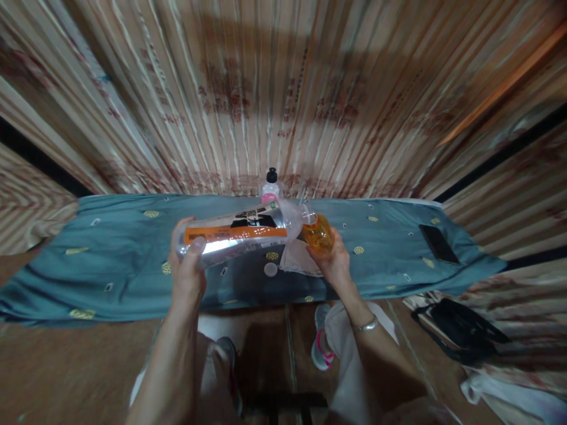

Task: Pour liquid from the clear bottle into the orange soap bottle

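My left hand point(188, 260) is closed around the base of a large clear bottle point(208, 254) with an orange, black and silver label. The bottle lies almost level in the air, its narrower end pointing right. In my right hand point(335, 260) is a small amber bottle point(319, 235), gripped from the right side and tilted toward the large one. The two bottles' ends meet or overlap; whether they touch I cannot tell. Below them on the cloth lie a round white cap point(270, 270) and a pale, thin cloth or bag point(297, 258).
A clear bottle with a black cap and pink label point(270, 192) stands at the table's back edge. A dark phone point(438, 244) lies at the right on the teal tablecloth point(119, 260). Striped curtains point(266, 106) hang behind. A black bag point(460, 327) is at lower right.
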{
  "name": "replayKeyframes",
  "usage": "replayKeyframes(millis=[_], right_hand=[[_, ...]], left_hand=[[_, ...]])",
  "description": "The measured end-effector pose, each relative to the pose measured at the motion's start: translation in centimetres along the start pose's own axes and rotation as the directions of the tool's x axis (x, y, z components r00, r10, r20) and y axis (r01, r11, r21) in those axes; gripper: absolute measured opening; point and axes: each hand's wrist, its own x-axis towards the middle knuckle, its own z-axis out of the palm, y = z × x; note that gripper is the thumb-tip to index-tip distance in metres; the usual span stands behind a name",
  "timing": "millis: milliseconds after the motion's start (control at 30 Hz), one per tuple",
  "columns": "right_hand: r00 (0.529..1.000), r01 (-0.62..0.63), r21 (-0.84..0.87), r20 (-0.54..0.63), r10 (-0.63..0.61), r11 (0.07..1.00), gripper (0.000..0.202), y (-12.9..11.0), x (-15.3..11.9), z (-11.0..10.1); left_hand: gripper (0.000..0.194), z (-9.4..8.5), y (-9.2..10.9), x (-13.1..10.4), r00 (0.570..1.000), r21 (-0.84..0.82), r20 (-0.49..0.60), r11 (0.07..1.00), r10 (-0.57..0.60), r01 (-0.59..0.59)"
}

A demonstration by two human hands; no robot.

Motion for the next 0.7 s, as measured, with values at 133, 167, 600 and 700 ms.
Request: replayKeyframes(millis=[133,167,600,700], right_hand=[[1.000,-0.015,-0.006,-0.013,0.015,1.000,0.080,-0.38,-0.12,0.03],[1.000,-0.023,-0.008,-0.009,0.023,1.000,0.080,-0.50,-0.11,-0.01],[0.996,-0.068,0.043,0.051,0.066,0.997,0.076,-0.88,-0.05,-0.58],[0.995,-0.086,0.052,0.059,0.082,0.995,0.076,-0.98,-0.05,-0.66]], left_hand=[[0.054,0.13,0.60,-0.27,1.000,-0.015,-0.007,1.000,0.001,-0.001],[0.053,0.14,0.71,-0.33,1.000,-0.018,-0.010,1.000,0.003,-0.004],[0.053,-0.22,0.70,-0.32,1.000,-0.034,-0.026,0.999,-0.014,0.014],[0.057,-0.16,0.76,-0.33,0.999,-0.079,-0.039,0.996,-0.035,0.032]])
